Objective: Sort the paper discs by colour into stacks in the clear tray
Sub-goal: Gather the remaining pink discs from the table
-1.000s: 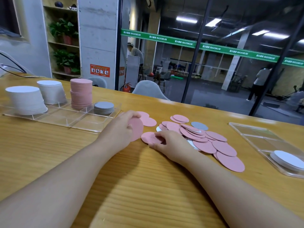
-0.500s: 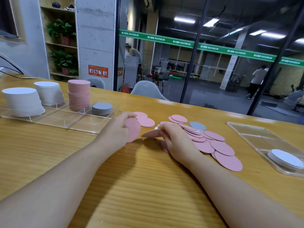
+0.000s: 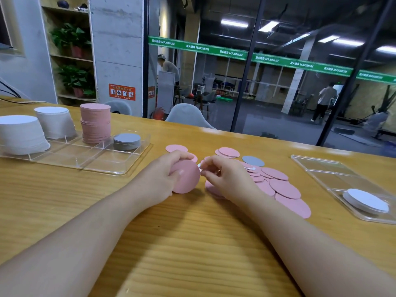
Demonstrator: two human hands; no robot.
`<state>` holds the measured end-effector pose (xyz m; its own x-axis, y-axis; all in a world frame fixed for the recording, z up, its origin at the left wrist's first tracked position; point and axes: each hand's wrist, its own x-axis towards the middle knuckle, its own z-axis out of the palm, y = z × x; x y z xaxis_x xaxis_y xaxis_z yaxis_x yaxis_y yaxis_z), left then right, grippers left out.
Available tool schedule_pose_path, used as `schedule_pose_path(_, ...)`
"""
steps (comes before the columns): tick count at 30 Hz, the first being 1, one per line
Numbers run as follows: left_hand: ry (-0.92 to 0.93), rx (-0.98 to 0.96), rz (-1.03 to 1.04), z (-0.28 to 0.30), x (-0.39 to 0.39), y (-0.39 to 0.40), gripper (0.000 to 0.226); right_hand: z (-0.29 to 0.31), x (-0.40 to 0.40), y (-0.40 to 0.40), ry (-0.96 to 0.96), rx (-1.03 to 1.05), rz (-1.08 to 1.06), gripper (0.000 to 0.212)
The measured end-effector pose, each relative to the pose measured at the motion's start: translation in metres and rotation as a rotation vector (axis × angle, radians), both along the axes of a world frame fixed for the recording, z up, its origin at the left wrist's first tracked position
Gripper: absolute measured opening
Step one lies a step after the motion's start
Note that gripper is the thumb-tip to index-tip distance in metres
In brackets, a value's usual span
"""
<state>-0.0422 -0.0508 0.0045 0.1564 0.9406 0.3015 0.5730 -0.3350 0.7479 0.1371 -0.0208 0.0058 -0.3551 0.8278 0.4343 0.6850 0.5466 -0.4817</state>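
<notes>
Head view looks down on a wooden table point(image 3: 192, 243). Left hand point(image 3: 162, 179) curls round a small bunch of pink discs point(image 3: 186, 179), held on edge just above the table. Right hand point(image 3: 225, 176) is close beside it, fingertips point(image 3: 205, 168) bent and meeting at the rim of those discs; whether it pinches a disc of its own I cannot tell. Under and right of that hand lies a loose pile point(image 3: 278, 187) of overlapping pink discs, with one grey disc point(image 3: 252, 161) at its far edge. Far left, the clear tray point(image 3: 90, 159) holds two white stacks point(image 3: 21, 133), a tall pink stack point(image 3: 95, 123) and a low grey stack point(image 3: 126, 141). At right, a second tray point(image 3: 334, 174) holds a few white discs point(image 3: 367, 200).
</notes>
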Motion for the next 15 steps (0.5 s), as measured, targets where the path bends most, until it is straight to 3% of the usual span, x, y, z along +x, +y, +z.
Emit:
schedule_pose_path(3,0.000,0.006,-0.004,0.000,0.000,-0.001,0.048,0.008,0.014,0.001,-0.170,-0.172,-0.013,0.010)
schedule_pose_path(7,0.004,0.011,-0.014,0.001,0.000,-0.002,0.044,0.017,0.029,0.003,-0.420,-0.317,-0.108,0.056)
schedule_pose_path(9,0.006,0.009,-0.016,0.001,0.000,-0.002,0.042,0.020,0.032,0.002,-0.461,-0.365,-0.127,0.068)
schedule_pose_path(15,0.001,0.006,-0.014,0.002,0.000,-0.003,0.044,0.027,0.028,0.000,-0.540,-0.342,-0.167,0.055)
